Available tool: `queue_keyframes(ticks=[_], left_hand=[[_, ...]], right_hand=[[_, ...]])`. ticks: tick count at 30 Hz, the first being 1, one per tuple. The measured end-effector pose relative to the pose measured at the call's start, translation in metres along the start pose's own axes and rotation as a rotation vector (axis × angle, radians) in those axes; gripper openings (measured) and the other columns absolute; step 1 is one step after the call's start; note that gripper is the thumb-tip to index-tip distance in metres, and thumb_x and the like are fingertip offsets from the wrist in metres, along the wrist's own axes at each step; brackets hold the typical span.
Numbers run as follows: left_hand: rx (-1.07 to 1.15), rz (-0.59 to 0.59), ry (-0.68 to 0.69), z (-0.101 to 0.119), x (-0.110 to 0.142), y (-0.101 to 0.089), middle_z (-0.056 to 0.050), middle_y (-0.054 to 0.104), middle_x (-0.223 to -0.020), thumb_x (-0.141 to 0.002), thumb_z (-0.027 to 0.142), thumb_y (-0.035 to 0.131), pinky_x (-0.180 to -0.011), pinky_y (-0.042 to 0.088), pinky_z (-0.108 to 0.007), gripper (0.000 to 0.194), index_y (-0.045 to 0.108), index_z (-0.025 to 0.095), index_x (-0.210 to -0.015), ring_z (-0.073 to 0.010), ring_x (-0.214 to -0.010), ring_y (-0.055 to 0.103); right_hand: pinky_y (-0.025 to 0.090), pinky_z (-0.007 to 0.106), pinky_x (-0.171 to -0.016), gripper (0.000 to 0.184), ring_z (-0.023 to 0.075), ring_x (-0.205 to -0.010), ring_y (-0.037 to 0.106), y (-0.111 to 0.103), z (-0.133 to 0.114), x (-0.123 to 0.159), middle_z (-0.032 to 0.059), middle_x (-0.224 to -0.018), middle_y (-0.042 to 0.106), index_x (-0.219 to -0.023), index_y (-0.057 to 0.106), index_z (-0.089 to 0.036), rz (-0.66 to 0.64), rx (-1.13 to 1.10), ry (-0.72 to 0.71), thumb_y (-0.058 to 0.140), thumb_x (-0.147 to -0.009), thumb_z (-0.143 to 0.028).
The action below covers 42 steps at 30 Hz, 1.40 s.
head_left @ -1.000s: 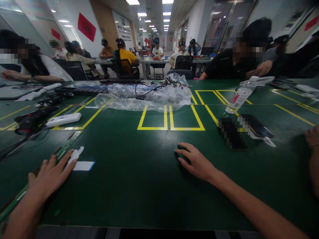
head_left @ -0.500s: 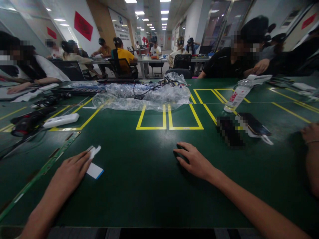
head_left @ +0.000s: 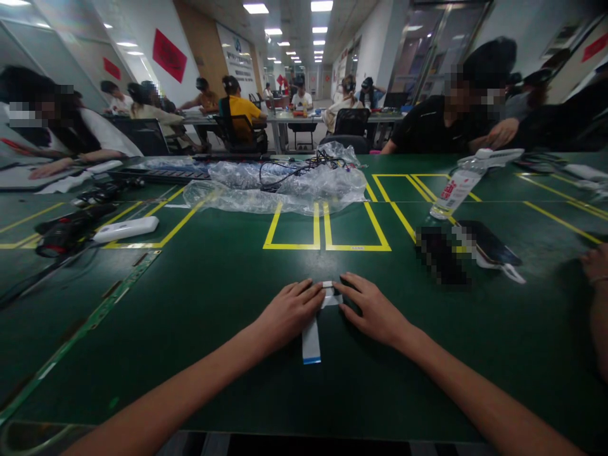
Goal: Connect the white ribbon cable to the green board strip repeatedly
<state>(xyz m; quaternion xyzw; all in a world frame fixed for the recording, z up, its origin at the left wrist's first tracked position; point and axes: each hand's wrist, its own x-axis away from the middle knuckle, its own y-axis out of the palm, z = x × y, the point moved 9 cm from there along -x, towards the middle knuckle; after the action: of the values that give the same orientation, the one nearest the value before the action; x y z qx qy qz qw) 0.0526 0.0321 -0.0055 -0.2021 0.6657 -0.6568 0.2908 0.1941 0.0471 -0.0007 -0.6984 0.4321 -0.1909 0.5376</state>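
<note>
A white flat ribbon cable [head_left: 311, 342] with a blue end lies folded on the green table in the middle. My left hand [head_left: 293, 311] is closed over it, fingers pressed together on its upper part, which they partly hide. The cable's folded end shows between my two hands. To the right of that end is my right hand [head_left: 373, 310], low over the table with its fingers apart. Its fingertips meet the edge of the cable's end; whether they grip it I cannot tell. At the left, a long narrow green circuit board [head_left: 90, 323] lies slantwise, apart from both hands.
Clear plastic wrap [head_left: 280, 187] with black cables [head_left: 304, 166] lies across the back. A white handheld device [head_left: 126, 229] rests at left. On the right are a bottle [head_left: 456, 190] and a dark phone [head_left: 489, 242]. Another person's hand [head_left: 596, 263] is at the right edge.
My left hand has slid the flat ribbon cable rightward, from beside the circuit board to my right hand. The cable has turned so its blue end points toward me. My right hand has hardly moved.
</note>
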Motion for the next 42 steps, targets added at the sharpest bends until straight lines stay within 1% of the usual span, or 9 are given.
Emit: queue_keyframes(ticks=[2,4,10,13,18,25,32,35,42], left_hand=[[0.016,0.013,0.015,0.006,-0.011,-0.001,-0.012,0.047,-0.154,-0.099,0.018,0.050,-0.107,0.048,-0.053,0.048,0.043,0.018,-0.147,-0.0337,-0.140,0.045],[0.033,0.031,0.016,0.006,-0.015,-0.001,-0.012,0.048,-0.153,-0.100,0.020,0.050,-0.107,0.048,-0.053,0.048,0.043,0.020,-0.147,-0.0331,-0.140,0.045],[0.073,0.076,-0.001,0.003,-0.013,-0.003,-0.012,0.050,-0.151,-0.101,0.022,0.050,-0.107,0.048,-0.054,0.043,0.047,0.021,-0.144,-0.0320,-0.139,0.047],[0.094,0.080,-0.007,0.003,-0.013,-0.004,-0.012,0.051,-0.150,-0.102,0.024,0.048,-0.107,0.048,-0.055,0.041,0.049,0.020,-0.143,-0.0327,-0.138,0.048],[0.113,0.087,-0.011,0.001,-0.013,-0.005,-0.011,0.052,-0.150,-0.102,0.025,0.048,-0.107,0.047,-0.054,0.041,0.049,0.021,-0.143,-0.0314,-0.139,0.048],[0.102,0.073,-0.015,0.001,-0.013,-0.005,-0.010,0.053,-0.148,-0.101,0.023,0.048,-0.108,0.048,-0.051,0.040,0.050,0.021,-0.141,-0.0309,-0.138,0.049],[0.113,0.068,-0.007,-0.001,-0.011,-0.003,-0.010,0.050,-0.151,-0.101,0.023,0.050,-0.107,0.048,-0.053,0.044,0.047,0.022,-0.144,-0.0318,-0.139,0.047],[0.111,0.059,-0.009,-0.001,-0.012,-0.004,-0.010,0.050,-0.151,-0.100,0.023,0.051,-0.107,0.048,-0.054,0.044,0.047,0.021,-0.145,-0.0320,-0.140,0.047],[0.115,0.062,-0.008,-0.001,-0.011,-0.006,-0.010,0.051,-0.151,-0.102,0.024,0.048,-0.107,0.049,-0.053,0.043,0.047,0.021,-0.144,-0.0320,-0.139,0.047]], right_hand=[[0.036,0.057,-0.114,0.050,0.0335,-0.142,0.041,0.000,-0.001,0.001,0.0173,-0.152,0.047,-0.144,0.054,-0.019,-0.008,0.022,0.001,0.056,-0.095,-0.031],[0.036,0.055,-0.115,0.050,0.0331,-0.142,0.041,0.000,-0.002,0.001,0.0176,-0.152,0.048,-0.144,0.054,-0.018,-0.028,0.028,-0.001,0.056,-0.095,-0.031],[0.036,0.056,-0.115,0.052,0.0323,-0.142,0.041,-0.001,0.000,0.001,0.0160,-0.153,0.047,-0.146,0.052,-0.018,-0.017,0.006,0.004,0.055,-0.096,-0.033],[0.035,0.056,-0.116,0.054,0.0324,-0.143,0.040,0.002,0.004,0.001,0.0159,-0.154,0.046,-0.147,0.050,-0.017,-0.032,-0.009,0.014,0.054,-0.097,-0.036],[0.034,0.058,-0.117,0.052,0.0323,-0.143,0.040,0.003,0.005,0.001,0.0139,-0.154,0.046,-0.147,0.051,-0.019,-0.026,-0.032,0.016,0.053,-0.098,-0.037],[0.038,0.053,-0.116,0.046,0.0315,-0.140,0.044,0.001,0.001,-0.002,0.0167,-0.150,0.050,-0.140,0.058,-0.014,-0.042,0.011,0.010,0.049,-0.099,-0.033],[0.043,0.055,-0.112,0.043,0.0319,-0.136,0.049,-0.007,-0.001,-0.002,0.0162,-0.145,0.055,-0.137,0.061,-0.017,-0.014,-0.008,0.020,0.048,-0.099,-0.034],[0.044,0.054,-0.111,0.043,0.0315,-0.133,0.051,-0.009,-0.004,-0.003,0.0165,-0.143,0.056,-0.138,0.059,-0.017,-0.001,-0.010,0.020,0.048,-0.099,-0.033],[0.039,0.058,-0.113,0.051,0.0347,-0.140,0.043,0.000,-0.002,0.000,0.0163,-0.152,0.048,-0.145,0.052,-0.019,-0.017,0.052,0.017,0.054,-0.096,-0.034]])
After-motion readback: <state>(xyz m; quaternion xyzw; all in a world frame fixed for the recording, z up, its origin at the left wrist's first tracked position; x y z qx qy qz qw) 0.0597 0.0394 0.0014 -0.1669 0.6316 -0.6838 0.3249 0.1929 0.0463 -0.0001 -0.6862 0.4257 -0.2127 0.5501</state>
